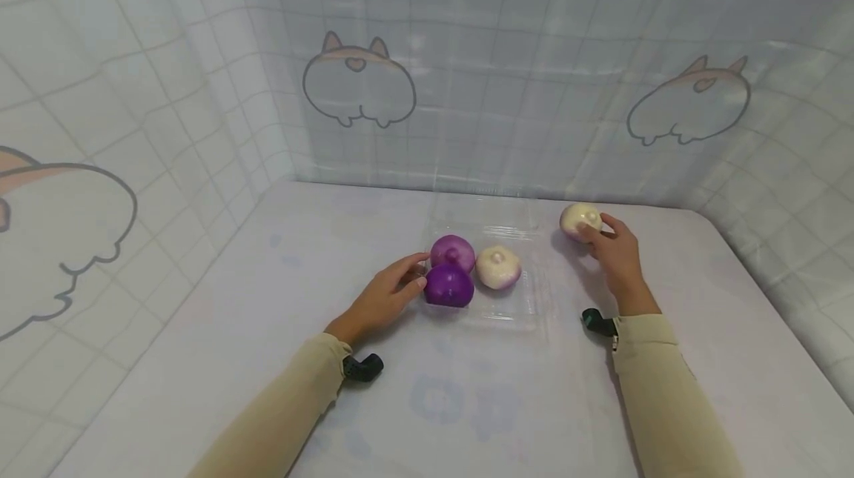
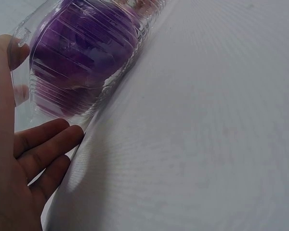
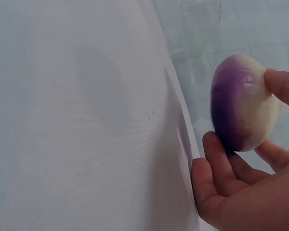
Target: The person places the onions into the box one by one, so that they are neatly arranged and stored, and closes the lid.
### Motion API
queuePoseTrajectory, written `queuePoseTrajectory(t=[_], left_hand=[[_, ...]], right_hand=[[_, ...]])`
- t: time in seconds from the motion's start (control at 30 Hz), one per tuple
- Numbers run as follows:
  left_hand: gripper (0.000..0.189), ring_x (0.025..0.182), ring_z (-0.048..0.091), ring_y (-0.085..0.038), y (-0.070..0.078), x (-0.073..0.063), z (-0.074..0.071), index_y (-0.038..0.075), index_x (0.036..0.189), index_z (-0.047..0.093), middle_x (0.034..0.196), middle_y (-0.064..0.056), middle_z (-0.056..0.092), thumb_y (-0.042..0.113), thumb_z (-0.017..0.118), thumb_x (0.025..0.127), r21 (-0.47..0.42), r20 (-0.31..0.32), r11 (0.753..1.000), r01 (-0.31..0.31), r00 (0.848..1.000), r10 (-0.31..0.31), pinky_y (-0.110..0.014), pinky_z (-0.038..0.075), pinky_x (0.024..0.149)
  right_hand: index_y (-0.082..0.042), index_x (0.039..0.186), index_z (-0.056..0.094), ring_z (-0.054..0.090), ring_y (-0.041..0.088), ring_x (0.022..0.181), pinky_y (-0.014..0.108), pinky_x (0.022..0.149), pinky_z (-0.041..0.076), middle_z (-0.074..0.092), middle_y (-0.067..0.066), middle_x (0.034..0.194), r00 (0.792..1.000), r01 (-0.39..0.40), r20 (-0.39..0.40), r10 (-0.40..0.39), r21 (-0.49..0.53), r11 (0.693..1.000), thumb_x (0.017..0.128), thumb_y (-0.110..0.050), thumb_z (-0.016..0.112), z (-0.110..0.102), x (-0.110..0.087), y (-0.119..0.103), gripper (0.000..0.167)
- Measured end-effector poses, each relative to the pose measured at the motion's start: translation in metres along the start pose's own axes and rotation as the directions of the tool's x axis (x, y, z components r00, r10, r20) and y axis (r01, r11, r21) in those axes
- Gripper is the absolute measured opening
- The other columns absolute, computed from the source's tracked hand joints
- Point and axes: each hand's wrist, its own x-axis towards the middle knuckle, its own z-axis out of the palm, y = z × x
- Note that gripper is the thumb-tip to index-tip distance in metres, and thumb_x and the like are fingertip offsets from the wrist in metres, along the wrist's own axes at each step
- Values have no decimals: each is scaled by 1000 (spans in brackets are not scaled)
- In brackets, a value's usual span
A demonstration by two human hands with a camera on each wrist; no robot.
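In the head view, my right hand (image 1: 615,252) holds a cream-and-purple turnip (image 1: 579,222) to the right of a clear plastic box (image 1: 527,304). The right wrist view shows the turnip (image 3: 243,103) raised off the table, thumb on its pale side and fingers beneath. My left hand (image 1: 387,293) is at the box's left wall, fingers loosely extended, thumb and fingertips at the rim. Inside the box sit two purple turnips (image 1: 449,287) on the left and a pale one (image 1: 498,267) beside them. Through the ribbed plastic, purple (image 2: 86,43) shows in the left wrist view.
The box's clear lid (image 1: 483,210) lies folded back toward the rear curtain. A white cloth covers the table (image 1: 320,233). Checked curtains (image 1: 507,93) with cartoon animal prints stand behind and at both sides. Dark wrist cameras (image 1: 363,368) are strapped at both sleeves.
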Motion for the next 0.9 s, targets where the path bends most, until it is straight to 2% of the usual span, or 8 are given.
queuePoseTrajectory(t=[0.07, 0.13, 0.23, 0.3, 0.47, 0.67, 0.9], left_hand=[[50, 121, 57, -19, 0, 0, 0, 24, 152, 42, 135, -5, 60, 35, 52, 105, 2, 6, 1000, 0, 1000, 0, -45, 44, 105], [50, 120, 58, -19, 0, 0, -1, 24, 152, 43, 135, -5, 60, 35, 52, 104, 1, 3, 1000, 2, 1000, -2, -45, 44, 105], [50, 119, 58, -20, 0, 0, -2, 24, 152, 43, 134, -6, 60, 34, 53, 104, -7, -5, 1000, 0, 1000, 0, -46, 45, 104], [50, 119, 58, -20, 0, 0, -2, 24, 152, 43, 134, -6, 60, 34, 53, 104, -16, -5, 1000, 0, 1000, 0, -47, 44, 104], [51, 119, 59, -21, 0, 1, -1, 23, 152, 43, 134, -7, 60, 34, 53, 104, -20, 8, 1000, -11, 1000, 11, -47, 45, 104], [50, 119, 58, -19, 0, 2, -2, 24, 152, 43, 132, -4, 61, 35, 53, 104, -3, 2, 1000, -2, 1000, 2, -45, 45, 104], [50, 120, 58, -20, -2, 2, -2, 26, 152, 43, 133, -5, 61, 37, 52, 104, -6, 6, 1000, 0, 1000, 0, -46, 44, 105]], right_hand=[[-9, 157, 32, 59, 3, 89, 21, 81, 53, 53, 13, 130, 1000, -23, 14, 22, 40, 999, 93, -40, 72, 0, -2, -2, 81], [-10, 157, 31, 61, 5, 88, 22, 83, 54, 53, 8, 125, 998, -55, 47, 49, 131, 990, 92, -37, 74, 0, -4, -4, 83], [-11, 158, 29, 63, 8, 90, 27, 89, 55, 53, 2, 118, 990, -114, 109, 88, 266, 957, 90, -35, 76, -2, -7, -8, 86], [-11, 159, 27, 63, 9, 91, 29, 92, 54, 53, 0, 116, 985, -139, 144, 98, 312, 940, 90, -34, 77, -3, -10, -12, 87], [-9, 158, 26, 64, 9, 92, 28, 92, 53, 51, 1, 120, 974, -140, 215, 78, 291, 946, 93, -32, 74, -6, -22, -20, 84], [-8, 158, 25, 67, 12, 95, 31, 91, 53, 44, 9, 134, 959, -83, 284, 17, 224, 971, 93, -35, 73, -8, -35, -32, 85], [-3, 157, 25, 62, 16, 104, 31, 90, 54, 40, 12, 135, 943, -46, 331, -27, 211, 976, 94, -29, 73, -10, -44, -40, 83]])
